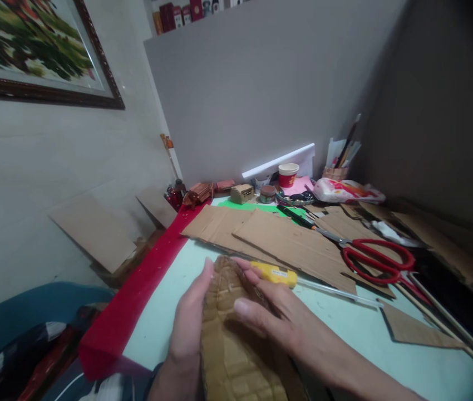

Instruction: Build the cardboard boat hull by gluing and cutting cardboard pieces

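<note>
A brown cardboard model [230, 340] with a grooved, brick-like surface lies near the table's front edge. My left hand [188, 326] cups its left side, fingers closed along the edge. On top of the piece rests my right hand [270, 314], fingers stretched and pressing flat on the cardboard. A yellow-handled tool [276, 274] with a thin metal shaft lies just beyond my right fingers, apart from them.
Flat cardboard sheets [286, 239] cover the mid table. Red scissors [380, 260] lie at the right, with a small cardboard scrap [415, 328] nearer. A red paper cup [287, 175], small boxes and a pen holder [335, 171] stand at the back. Red cloth [136, 301] runs along the left edge.
</note>
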Motion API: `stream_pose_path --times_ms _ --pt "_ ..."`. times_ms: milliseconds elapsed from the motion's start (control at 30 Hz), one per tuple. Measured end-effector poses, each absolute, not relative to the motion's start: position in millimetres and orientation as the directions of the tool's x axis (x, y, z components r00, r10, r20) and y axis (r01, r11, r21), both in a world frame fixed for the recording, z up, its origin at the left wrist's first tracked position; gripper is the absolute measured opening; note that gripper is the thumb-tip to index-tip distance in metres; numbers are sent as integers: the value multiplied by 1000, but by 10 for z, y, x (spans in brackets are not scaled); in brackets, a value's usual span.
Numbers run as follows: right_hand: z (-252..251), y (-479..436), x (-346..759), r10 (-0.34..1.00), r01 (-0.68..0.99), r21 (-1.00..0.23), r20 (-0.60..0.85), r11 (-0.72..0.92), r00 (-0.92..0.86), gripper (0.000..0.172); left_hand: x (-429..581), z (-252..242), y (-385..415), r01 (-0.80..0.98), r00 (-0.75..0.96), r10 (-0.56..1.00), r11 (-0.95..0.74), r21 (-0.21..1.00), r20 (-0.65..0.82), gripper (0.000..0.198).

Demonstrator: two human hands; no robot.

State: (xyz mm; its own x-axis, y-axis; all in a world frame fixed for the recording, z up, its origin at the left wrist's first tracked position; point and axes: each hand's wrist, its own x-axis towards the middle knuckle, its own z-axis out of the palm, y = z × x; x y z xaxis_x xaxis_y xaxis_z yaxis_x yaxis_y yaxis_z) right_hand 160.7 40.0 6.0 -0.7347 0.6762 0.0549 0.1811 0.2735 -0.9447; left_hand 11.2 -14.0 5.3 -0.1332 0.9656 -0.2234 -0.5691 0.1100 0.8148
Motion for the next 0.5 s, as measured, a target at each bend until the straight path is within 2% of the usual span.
stream_pose_path --times_ms 100,200,300,400,500 --pt "70 411 1613 634 62 -960 130 272 -762 47 106 38 -107 -557 -261 953 -17 831 -155 54" --pt "52 397 1588 622 57 -959 133 276 -772 61 135 -1 -91 -531 -370 923 -119 839 -103 55" --pt "2 379 1563 619 91 -952 115 292 -777 74 173 -4 -73 -531 -402 911 -149 834 -93 59" --pt "-39 379 1549 651 81 -961 116 264 -750 68 187 48 -60 -540 -406 911 -174 823 -74 69" --pt "-46 396 1534 727 2 -988 112 154 -678 60 163 61 -91 -538 -394 918 -185 823 -52 76"
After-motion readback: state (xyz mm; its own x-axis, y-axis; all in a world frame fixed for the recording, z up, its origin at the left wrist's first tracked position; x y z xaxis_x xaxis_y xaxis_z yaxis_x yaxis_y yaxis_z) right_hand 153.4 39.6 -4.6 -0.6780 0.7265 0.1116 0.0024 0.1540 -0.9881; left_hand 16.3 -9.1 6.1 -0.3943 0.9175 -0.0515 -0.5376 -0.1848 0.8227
